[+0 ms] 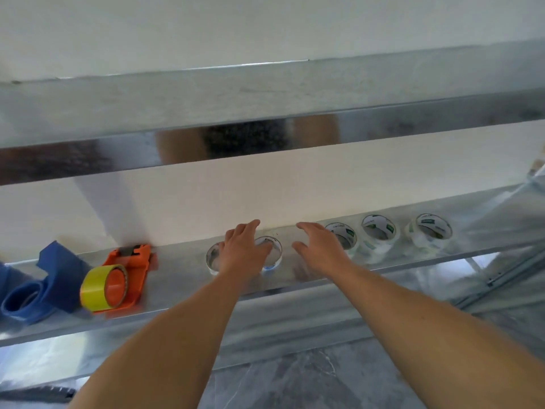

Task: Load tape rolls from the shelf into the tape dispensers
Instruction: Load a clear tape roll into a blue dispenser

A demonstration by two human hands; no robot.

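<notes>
A metal shelf (182,278) holds an orange tape dispenser (134,270) with a yellow tape roll (98,287) on its hub. At the far left lies a blue tape dispenser (44,287). My left hand (243,249) hovers with fingers spread over two clear tape rolls (272,253) lying flat, partly hiding them. My right hand (320,249) is spread open over bare shelf just right of them. Three more clear rolls lie further right: one (342,237) just beyond my fingers, a second (379,230) and a third (432,230).
An upper metal shelf (265,113) runs overhead across the view, with a white wall behind. A grey marbled floor (309,379) lies below. A metal upright and brace (501,276) stand at the right.
</notes>
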